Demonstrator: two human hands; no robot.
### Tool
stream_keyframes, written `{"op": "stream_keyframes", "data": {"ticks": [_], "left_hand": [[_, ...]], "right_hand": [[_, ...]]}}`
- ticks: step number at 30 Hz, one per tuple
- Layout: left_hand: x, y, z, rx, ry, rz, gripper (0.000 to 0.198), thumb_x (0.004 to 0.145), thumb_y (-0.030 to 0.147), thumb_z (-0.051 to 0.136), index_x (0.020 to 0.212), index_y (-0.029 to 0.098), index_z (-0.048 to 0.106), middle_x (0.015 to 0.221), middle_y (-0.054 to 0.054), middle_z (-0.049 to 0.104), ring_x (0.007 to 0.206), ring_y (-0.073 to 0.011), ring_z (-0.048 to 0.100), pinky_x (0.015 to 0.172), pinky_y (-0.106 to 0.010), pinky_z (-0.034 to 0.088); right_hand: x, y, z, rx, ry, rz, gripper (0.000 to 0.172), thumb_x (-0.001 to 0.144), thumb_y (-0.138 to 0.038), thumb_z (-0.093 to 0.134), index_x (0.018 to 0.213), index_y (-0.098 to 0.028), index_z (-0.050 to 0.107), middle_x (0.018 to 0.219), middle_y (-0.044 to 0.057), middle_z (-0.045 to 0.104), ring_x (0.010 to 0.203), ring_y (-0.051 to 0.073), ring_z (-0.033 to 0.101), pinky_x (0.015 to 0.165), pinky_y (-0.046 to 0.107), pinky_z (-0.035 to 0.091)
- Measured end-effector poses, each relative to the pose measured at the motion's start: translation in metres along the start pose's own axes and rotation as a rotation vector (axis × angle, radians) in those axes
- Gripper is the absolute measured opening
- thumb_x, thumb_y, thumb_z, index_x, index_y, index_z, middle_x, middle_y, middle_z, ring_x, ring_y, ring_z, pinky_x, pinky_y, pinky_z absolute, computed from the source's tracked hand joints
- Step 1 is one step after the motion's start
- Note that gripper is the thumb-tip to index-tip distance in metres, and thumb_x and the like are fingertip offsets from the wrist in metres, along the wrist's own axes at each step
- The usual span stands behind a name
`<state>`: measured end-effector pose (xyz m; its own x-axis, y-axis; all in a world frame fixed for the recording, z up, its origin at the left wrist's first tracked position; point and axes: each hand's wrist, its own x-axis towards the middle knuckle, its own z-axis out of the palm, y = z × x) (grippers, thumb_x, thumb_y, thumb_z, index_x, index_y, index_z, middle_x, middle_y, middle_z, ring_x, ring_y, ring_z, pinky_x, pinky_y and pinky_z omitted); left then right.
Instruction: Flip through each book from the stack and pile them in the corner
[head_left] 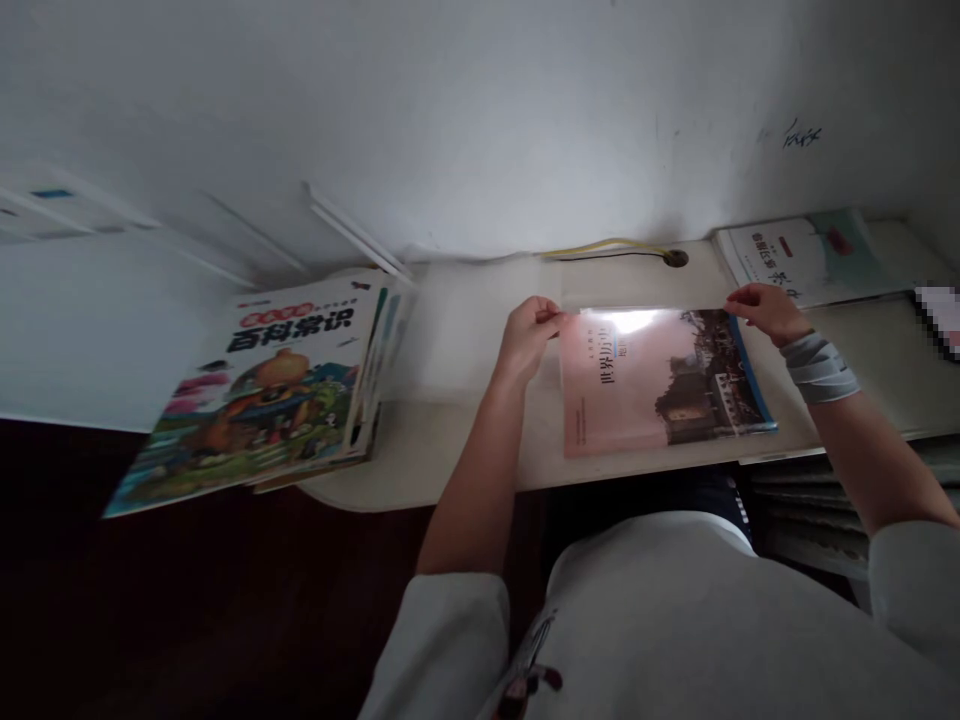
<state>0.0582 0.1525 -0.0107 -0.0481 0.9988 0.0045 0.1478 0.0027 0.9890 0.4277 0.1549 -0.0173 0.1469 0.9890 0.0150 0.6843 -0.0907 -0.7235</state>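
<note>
Cream tabletop (450, 440) underlies the grip; left hand (527, 338) and right hand (772, 313) pinch a glossy pink paperback (622, 400) by far corners, best kept level.

A pink book (622, 400) is pinched at its far corners by the left hand (531, 335) and right hand (772, 310); at the table's (465, 455) left end, books (277, 390) are stacked.

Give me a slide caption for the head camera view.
Left hand and right hand pinch a pink book by its far corners at a pale desk, stacked books to the left.
</note>
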Motion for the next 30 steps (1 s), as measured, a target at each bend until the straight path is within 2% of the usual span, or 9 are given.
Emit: {"op": "stream_keyframes", "data": {"ticks": [3, 6, 9, 14, 16, 19, 22, 26, 30], "left_hand": [[-0.006, 0.011, -0.006, -0.040, -0.073, 0.008, 0.019, 0.066, 0.020, 0.063, 0.083, 0.019, 0.057, 0.068, 0.003, 0.058, 0.067, -0.0111, 0.057, 0.073, -0.029, 0.048], [-0.011, 0.019, -0.013, 0.013, -0.139, 0.019, 0.030, 0.065, 0.026, 0.065, 0.093, 0.017, 0.062, 0.074, 0.000, 0.063, 0.073, -0.0141, 0.059, 0.078, -0.033, 0.048], [-0.017, 0.024, -0.021, 0.054, -0.175, 0.065, 0.028, 0.062, 0.030, 0.068, 0.087, 0.017, 0.064, 0.076, -0.001, 0.064, 0.073, -0.0144, 0.059, 0.078, -0.033, 0.047], [-0.032, 0.035, -0.036, 0.175, -0.275, 0.122, 0.016, 0.066, 0.032, 0.068, 0.072, 0.019, 0.062, 0.071, -0.001, 0.063, 0.070, -0.0147, 0.058, 0.073, -0.032, 0.048], [-0.038, 0.042, -0.039, 0.227, -0.309, 0.131, 0.015, 0.067, 0.032, 0.068, 0.074, 0.019, 0.062, 0.071, -0.001, 0.063, 0.069, -0.0149, 0.059, 0.071, -0.031, 0.048], [-0.045, 0.054, -0.037, 0.317, -0.335, 0.166, 0.015, 0.069, 0.032, 0.068, 0.077, 0.020, 0.065, 0.075, -0.002, 0.065, 0.071, -0.0151, 0.060, 0.070, -0.029, 0.049], [-0.054, 0.060, -0.034, 0.426, -0.344, 0.251, 0.015, 0.074, 0.035, 0.064, 0.074, 0.020, 0.066, 0.074, -0.002, 0.067, 0.071, -0.0156, 0.061, 0.070, -0.029, 0.049], [-0.076, 0.045, -0.033, 0.589, -0.304, 0.450, 0.021, 0.081, 0.039, 0.059, 0.071, 0.022, 0.068, 0.075, -0.003, 0.068, 0.073, -0.0170, 0.062, 0.071, -0.031, 0.050], [-0.109, 0.005, -0.033, 0.787, -0.370, 0.715, 0.023, 0.088, 0.030, 0.052, 0.077, 0.025, 0.071, 0.082, -0.004, 0.072, 0.079, -0.0178, 0.064, 0.076, -0.034, 0.051]], "right_hand": [[0.001, -0.002, 0.000, 0.007, 0.012, 0.018, 0.047, 0.064, -0.034, 0.076, 0.104, -0.012, 0.064, 0.099, 0.013, 0.068, 0.085, 0.023, 0.065, 0.078, 0.040, 0.054], [0.002, -0.004, -0.004, 0.142, -0.046, 0.050, 0.052, 0.065, -0.034, 0.077, 0.111, -0.014, 0.062, 0.101, 0.013, 0.069, 0.089, 0.024, 0.065, 0.078, 0.041, 0.054], [0.001, -0.003, -0.016, 0.322, -0.167, 0.070, 0.043, 0.064, -0.031, 0.078, 0.102, -0.017, 0.064, 0.087, 0.008, 0.071, 0.081, 0.021, 0.065, 0.077, 0.039, 0.054], [-0.007, -0.007, -0.037, 0.487, -0.283, 0.054, 0.041, 0.058, -0.030, 0.081, 0.095, -0.021, 0.066, 0.078, 0.001, 0.069, 0.077, 0.018, 0.065, 0.082, 0.038, 0.052], [-0.012, -0.012, -0.041, 0.501, -0.350, 0.005, 0.036, 0.057, -0.036, 0.081, 0.087, -0.022, 0.068, 0.076, 0.000, 0.069, 0.075, 0.018, 0.065, 0.080, 0.039, 0.052], [-0.020, -0.019, -0.047, 0.486, -0.346, -0.092, 0.030, 0.054, -0.040, 0.083, 0.073, -0.023, 0.068, 0.072, -0.002, 0.068, 0.072, 0.016, 0.064, 0.080, 0.038, 0.052], [-0.033, -0.024, -0.058, 0.404, -0.368, -0.192, 0.028, 0.058, -0.044, 0.081, 0.074, -0.024, 0.070, 0.076, 0.000, 0.068, 0.074, 0.017, 0.064, 0.079, 0.038, 0.052], [-0.065, -0.024, -0.069, 0.247, -0.371, -0.396, 0.022, 0.068, -0.051, 0.075, 0.076, -0.031, 0.072, 0.082, 0.001, 0.068, 0.078, 0.019, 0.064, 0.076, 0.039, 0.053], [-0.105, -0.008, -0.056, -0.015, -0.398, -0.575, 0.022, 0.082, -0.050, 0.060, 0.078, -0.033, 0.073, 0.083, 0.004, 0.068, 0.076, 0.021, 0.064, 0.071, 0.039, 0.053]]}}
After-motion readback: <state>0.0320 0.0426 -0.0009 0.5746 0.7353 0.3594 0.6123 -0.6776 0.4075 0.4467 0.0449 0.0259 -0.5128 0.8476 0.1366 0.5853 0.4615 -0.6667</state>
